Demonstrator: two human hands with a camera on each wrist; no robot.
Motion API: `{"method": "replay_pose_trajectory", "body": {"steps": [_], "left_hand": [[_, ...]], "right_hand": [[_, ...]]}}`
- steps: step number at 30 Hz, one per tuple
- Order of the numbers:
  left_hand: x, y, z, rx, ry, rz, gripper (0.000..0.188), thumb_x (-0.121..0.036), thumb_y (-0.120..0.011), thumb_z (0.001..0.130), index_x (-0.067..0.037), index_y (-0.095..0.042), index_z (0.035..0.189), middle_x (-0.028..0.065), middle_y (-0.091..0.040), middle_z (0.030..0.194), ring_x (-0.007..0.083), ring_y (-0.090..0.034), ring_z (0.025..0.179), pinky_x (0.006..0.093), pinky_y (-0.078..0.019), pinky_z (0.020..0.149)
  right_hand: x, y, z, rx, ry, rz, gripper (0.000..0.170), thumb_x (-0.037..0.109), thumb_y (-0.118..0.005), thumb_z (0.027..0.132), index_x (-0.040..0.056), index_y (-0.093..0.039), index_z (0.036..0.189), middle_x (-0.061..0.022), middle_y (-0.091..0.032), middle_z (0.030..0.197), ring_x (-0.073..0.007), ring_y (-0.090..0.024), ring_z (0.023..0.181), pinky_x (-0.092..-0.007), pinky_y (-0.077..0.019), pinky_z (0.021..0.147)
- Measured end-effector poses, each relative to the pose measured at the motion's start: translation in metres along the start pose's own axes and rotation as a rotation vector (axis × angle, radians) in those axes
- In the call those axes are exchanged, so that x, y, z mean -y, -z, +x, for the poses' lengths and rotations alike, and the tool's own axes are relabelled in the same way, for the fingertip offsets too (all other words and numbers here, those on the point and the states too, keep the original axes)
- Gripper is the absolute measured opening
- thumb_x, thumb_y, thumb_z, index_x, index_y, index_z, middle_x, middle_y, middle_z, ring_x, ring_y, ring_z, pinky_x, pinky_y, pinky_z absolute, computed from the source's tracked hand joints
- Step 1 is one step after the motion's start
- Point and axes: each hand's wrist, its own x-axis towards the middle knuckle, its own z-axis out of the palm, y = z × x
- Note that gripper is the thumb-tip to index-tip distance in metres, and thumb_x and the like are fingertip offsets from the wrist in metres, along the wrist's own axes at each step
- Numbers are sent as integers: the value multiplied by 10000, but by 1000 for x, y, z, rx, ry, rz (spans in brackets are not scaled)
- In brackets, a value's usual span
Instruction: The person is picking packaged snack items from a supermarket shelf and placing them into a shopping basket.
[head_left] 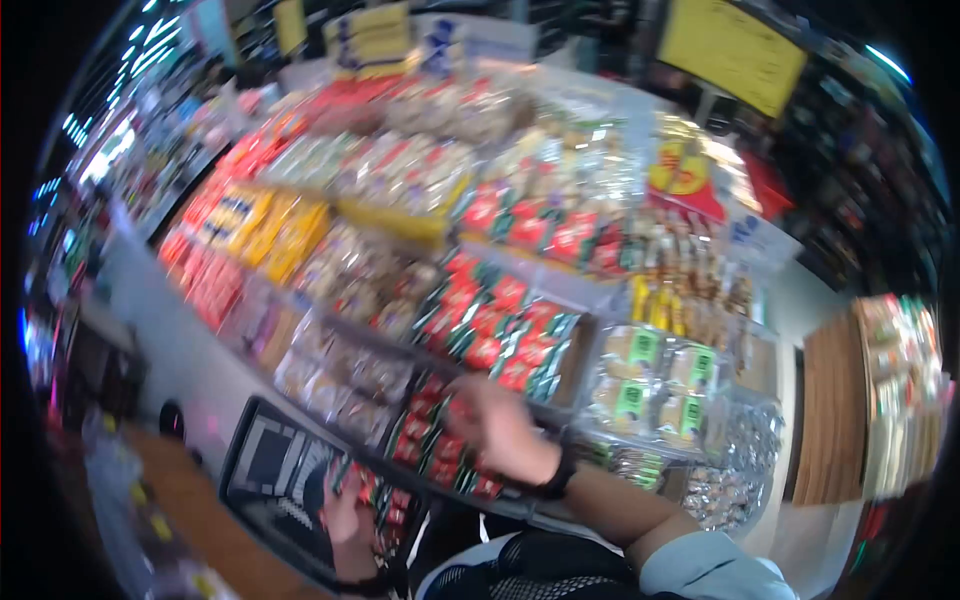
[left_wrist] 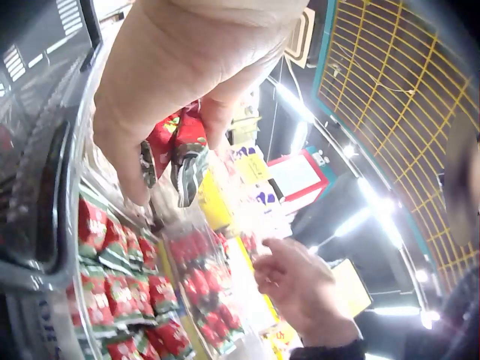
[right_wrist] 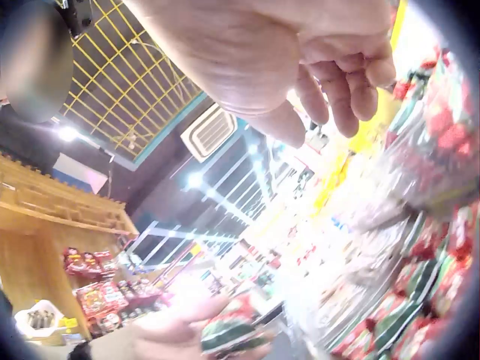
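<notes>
My left hand (head_left: 348,515) is over the black basket (head_left: 262,480) at the lower left, beside small red and green packets lying in it. The left wrist view shows its fingers gripping red and green packets (left_wrist: 189,146). My right hand (head_left: 500,425) hangs over the near bin of red and green packets (head_left: 415,425). In the right wrist view the fingers of the right hand (right_wrist: 330,75) are loosely bent, with nothing seen between them. A striped green and red packet (right_wrist: 231,330) shows in the left hand at the bottom of that view.
Trays of wrapped snacks spread across the display, with yellow packs (head_left: 290,238) at the left and clear bags with green labels (head_left: 640,350) at the right. A yellow sign (head_left: 733,50) stands at the back right. A wooden crate (head_left: 832,410) is at the far right.
</notes>
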Motion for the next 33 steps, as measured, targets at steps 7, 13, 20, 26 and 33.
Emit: {"method": "replay_pose_trajectory", "body": {"steps": [7, 13, 20, 26, 33], "left_hand": [[-30, 116, 11, -400, -233, 585, 411, -115, -805, 802, -9, -627, 1157, 40, -673, 920, 109, -637, 759, 254, -522, 588], [-15, 174, 18, -586, 43, 1145, 556, -150, -881, 664, -9, -611, 1129, 116, -691, 913, 197, -678, 846, 327, -542, 749], [52, 236, 37, -549, 225, 1469, 634, -210, -819, 716, -32, -522, 1248, 218, -666, 1122, 373, -646, 1082, 412, -513, 926], [89, 273, 42, -463, 335, 1402, 526, -201, -729, 805, -40, -538, 1268, 235, -604, 1266, 370, -566, 1213, 429, -463, 993], [98, 263, 39, -536, 302, 1865, 472, -69, -695, 760, -39, -560, 1212, 277, -469, 1350, 456, -475, 1237, 493, -400, 1048]], "right_hand": [[-97, 15, 21, -279, -261, 56, 80, 116, -610, 961, 36, -606, 950, -10, -599, 777, -80, -552, 695, -258, -451, 620], [-112, 2, 20, -245, -337, 223, 52, 66, -560, 995, 30, -571, 960, 33, -544, 794, -31, -498, 713, -206, -410, 638], [-100, -1, 18, -185, -256, 6, 62, 69, -547, 993, 30, -574, 953, 26, -548, 752, -36, -490, 679, -223, -411, 605], [-81, -4, 18, -239, -279, -322, 58, 164, -611, 940, 116, -622, 972, -127, -654, 716, -286, -676, 658, -378, -516, 608], [-72, -1, 23, -195, -308, -402, 107, 230, -615, 917, 127, -612, 945, -136, -649, 722, -353, -667, 721, -450, -521, 641]]}}
